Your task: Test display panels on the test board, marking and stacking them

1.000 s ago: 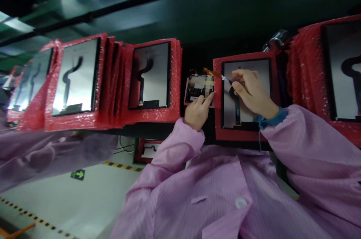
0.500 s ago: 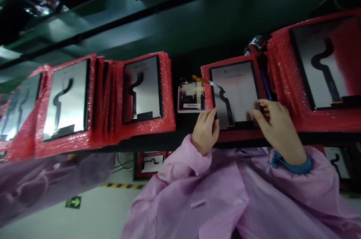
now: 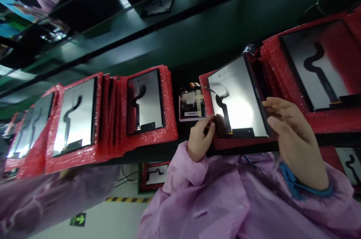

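Observation:
A display panel (image 3: pixel 239 100) with a silvery back and a dark ribbon cable (image 3: pixel 222 109) lies over a red bubble-wrap sheet (image 3: pixel 203 81), its right side tilted up. My left hand (image 3: pixel 200 137) pinches the panel's lower left edge between thumb and fingers. At the raised right edge, my right hand (image 3: pixel 296 137) grips with thumb and fingertips. Just left of the panel sits a small device with a bare circuit board and a barcode label (image 3: pixel 192 105); the ribbon cable's far end reaches toward it.
Left stands a stack of red bubble-wrap sheets (image 3: pixel 170 118) topped by another panel (image 3: pixel 145 103); more stacks continue further left. A similar panel (image 3: pixel 318 70) tops the right stack. Another person's sleeve (image 3: pixel 70 194) shows at lower left. Behind runs a dark green surface (image 3: pixel 214 24).
The panel's right side has risen from lying flat, with my right hand at that edge. My left hand stays at the left edge. The whole view has shifted slightly.

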`<state>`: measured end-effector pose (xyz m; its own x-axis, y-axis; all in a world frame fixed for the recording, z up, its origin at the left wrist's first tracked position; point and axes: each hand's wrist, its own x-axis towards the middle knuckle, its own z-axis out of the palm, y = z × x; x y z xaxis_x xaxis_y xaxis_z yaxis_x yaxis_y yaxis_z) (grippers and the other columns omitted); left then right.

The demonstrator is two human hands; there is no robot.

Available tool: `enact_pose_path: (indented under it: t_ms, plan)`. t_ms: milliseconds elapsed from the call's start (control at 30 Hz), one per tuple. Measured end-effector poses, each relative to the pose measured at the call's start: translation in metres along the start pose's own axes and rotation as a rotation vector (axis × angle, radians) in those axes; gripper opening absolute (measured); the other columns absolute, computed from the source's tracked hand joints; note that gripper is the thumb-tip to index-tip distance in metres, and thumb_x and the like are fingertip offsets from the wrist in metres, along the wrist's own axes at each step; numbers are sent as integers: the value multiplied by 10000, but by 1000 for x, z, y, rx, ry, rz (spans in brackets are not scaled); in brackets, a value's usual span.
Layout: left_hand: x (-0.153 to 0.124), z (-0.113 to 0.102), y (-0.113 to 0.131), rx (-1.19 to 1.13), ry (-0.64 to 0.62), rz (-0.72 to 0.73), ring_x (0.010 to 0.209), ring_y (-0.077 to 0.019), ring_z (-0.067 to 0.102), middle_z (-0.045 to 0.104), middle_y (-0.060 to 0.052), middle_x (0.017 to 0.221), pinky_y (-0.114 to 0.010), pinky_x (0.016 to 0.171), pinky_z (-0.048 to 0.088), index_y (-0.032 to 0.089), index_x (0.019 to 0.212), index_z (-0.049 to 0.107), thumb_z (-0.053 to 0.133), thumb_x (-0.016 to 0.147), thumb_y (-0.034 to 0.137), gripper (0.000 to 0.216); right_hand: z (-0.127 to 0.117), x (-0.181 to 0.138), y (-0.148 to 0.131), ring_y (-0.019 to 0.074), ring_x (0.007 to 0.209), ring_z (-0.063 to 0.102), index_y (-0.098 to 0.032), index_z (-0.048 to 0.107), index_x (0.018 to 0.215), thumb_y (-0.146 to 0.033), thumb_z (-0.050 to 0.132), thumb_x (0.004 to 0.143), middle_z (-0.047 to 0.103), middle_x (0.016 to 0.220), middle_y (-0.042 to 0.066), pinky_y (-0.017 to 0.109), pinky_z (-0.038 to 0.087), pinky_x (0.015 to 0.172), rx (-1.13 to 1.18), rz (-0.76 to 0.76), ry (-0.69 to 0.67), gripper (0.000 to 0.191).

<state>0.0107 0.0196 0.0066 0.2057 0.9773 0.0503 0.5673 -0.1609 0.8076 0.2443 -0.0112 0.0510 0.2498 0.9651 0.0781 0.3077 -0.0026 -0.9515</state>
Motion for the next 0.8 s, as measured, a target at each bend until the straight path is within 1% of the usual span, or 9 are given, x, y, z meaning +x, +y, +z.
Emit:
enact_pose_path:
  t_ms: [67, 133, 233, 300, 400, 500, 667, 733, 800]
  plan:
    - [7, -12, -2, -103, -102, -59, 996, -214, 769, 779, -100, 1171, -378, 907, 640, 178, 1225, 691, 533, 1013, 333, 307, 9, -9, -30, 279, 1304, 569, -274, 538, 1360, -364, 521, 985, 583, 1377, 95, 495, 525, 1075, -41, -88, -40, 386]
    - [15, -22, 1, -141, -102, -87, 965, -219, 770, 795, -92, 1080, -372, 866, 647, 184, 1130, 715, 494, 1036, 425, 340, 23, -15, -55, 287, 1318, 542, -272, 504, 1385, -340, 525, 980, 568, 1383, 102, 515, 503, 1089, -76, -206, -87, 412]
    - [28, -32, 15, -141, 195, -49, 1042, -214, 753, 767, -93, 1161, -371, 867, 645, 221, 1160, 681, 292, 1091, 478, 471, 48, -18, -71, 274, 1322, 518, -287, 445, 1417, -359, 518, 984, 567, 1403, 81, 512, 469, 1121, -6, -403, -263, 446]
    - [34, -35, 27, -135, 334, 18, 1255, -202, 674, 665, -69, 1406, -391, 967, 625, 296, 1413, 530, 104, 1104, 421, 541, 64, -17, -66, 248, 1334, 499, -291, 428, 1427, -375, 481, 1006, 564, 1422, 57, 489, 451, 1145, 88, -436, -344, 433]
    - [38, -39, 37, -90, 299, 65, 1369, -199, 595, 579, -22, 1520, -428, 1040, 602, 385, 1591, 290, 51, 1099, 348, 548, 87, -15, -43, 249, 1344, 460, -255, 428, 1445, -409, 415, 1035, 547, 1428, 84, 516, 420, 1167, 86, -260, -302, 438]
    - [39, -44, 37, -72, 295, 40, 1331, -237, 629, 623, -31, 1473, -467, 1050, 599, 372, 1597, 316, 159, 1106, 314, 519, 102, -16, -24, 304, 1364, 418, -190, 421, 1462, -495, 428, 1020, 521, 1439, 147, 609, 371, 1178, -21, -144, -318, 538]
    - [36, -51, 26, -108, 274, -29, 1369, -239, 598, 617, -32, 1480, -496, 1083, 576, 380, 1564, 372, 246, 1103, 280, 489, 100, -19, -20, 241, 1392, 426, -232, 382, 1485, -442, 491, 1002, 535, 1455, 99, 479, 439, 1168, 224, -479, -492, 538]
    - [35, -54, 20, -149, 274, -53, 1362, -248, 604, 595, -48, 1503, -492, 1073, 580, 343, 1547, 409, 274, 1104, 316, 464, 97, -16, -17, 224, 1370, 449, -252, 434, 1450, -395, 453, 1024, 566, 1420, 80, 467, 432, 1172, 199, -416, -445, 449]
    - [34, -59, 15, -161, 274, -73, 1350, -249, 614, 599, -58, 1499, -473, 1047, 597, 311, 1536, 429, 281, 1104, 369, 460, 97, -11, -10, 260, 1376, 447, -226, 480, 1423, -437, 426, 1034, 556, 1428, 109, 535, 386, 1195, 61, -237, -364, 446]
